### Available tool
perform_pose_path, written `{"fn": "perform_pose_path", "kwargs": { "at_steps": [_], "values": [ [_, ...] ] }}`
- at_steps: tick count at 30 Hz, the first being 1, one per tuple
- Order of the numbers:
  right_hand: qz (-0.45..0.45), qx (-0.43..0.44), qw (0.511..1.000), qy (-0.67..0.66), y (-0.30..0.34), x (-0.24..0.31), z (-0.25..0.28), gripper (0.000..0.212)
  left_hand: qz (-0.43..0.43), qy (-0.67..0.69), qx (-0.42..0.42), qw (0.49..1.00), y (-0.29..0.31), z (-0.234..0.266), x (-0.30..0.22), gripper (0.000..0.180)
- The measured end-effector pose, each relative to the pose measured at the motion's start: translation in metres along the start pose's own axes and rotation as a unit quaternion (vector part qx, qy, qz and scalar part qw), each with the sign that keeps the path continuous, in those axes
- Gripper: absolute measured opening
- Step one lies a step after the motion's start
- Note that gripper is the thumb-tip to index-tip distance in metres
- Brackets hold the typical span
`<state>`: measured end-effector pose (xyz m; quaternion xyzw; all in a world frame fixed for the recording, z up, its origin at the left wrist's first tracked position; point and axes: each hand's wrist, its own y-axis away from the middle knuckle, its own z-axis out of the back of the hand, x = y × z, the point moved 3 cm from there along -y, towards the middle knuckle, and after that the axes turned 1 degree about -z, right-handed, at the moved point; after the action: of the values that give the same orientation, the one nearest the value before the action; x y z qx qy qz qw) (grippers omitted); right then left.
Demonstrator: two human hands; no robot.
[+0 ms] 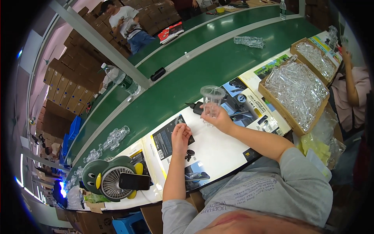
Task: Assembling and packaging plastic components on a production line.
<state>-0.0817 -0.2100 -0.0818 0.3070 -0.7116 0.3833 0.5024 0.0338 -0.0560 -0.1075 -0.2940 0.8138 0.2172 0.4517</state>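
Observation:
My right hand is closed around a clear plastic part, which looks like a stemmed cup with a wide round rim. The part stands upright above the printed cardboard sheet. To its left, my left hand hovers over a dark printed panel of the cardboard, fingers curled together. Whether anything small is between those fingers is hidden. Just beside my right fingers lies a small black object with a pointed end.
Boxes of clear plastic pieces stand at right. Clear parts lie on the green belt. A penguin-shaped fan with a phone is at left, a water bottle beyond. Other people are around.

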Motion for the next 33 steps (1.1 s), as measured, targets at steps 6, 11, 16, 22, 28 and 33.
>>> {"fn": "perform_pose_path", "kwargs": {
  "at_steps": [6, 11, 16, 22, 28, 33],
  "values": [
    [-0.1, -0.062, 0.98, -0.163, -0.043, 0.039, 0.015, 0.032, -0.009, 0.017, 0.027, 0.999, 0.001, -0.001, -0.003, 0.009],
    [-0.113, -0.123, 0.982, -0.088, -0.132, 0.035, 0.083, 0.029, -0.003, 0.019, 0.069, 0.997, 0.001, 0.003, -0.004, 0.01],
    [-0.072, -0.322, 0.934, 0.138, -0.19, 0.037, 0.219, 0.044, 0.004, 0.019, 0.07, 0.997, -0.007, 0.001, 0.005, 0.009],
    [-0.099, -0.492, 0.848, 0.17, -0.203, 0.036, 0.346, 0.044, -0.001, -0.009, 0.059, 0.998, -0.004, 0.009, 0.005, 0.009],
    [-0.096, -0.537, 0.838, -0.003, -0.207, 0.017, 0.405, 0.038, -0.003, -0.044, 0.066, 0.997, -0.005, 0.001, 0.008, 0.009],
    [-0.101, -0.403, 0.896, -0.156, -0.219, 0.011, 0.388, 0.038, -0.003, -0.043, 0.073, 0.996, -0.006, 0.0, 0.01, 0.01]
  ]
}}
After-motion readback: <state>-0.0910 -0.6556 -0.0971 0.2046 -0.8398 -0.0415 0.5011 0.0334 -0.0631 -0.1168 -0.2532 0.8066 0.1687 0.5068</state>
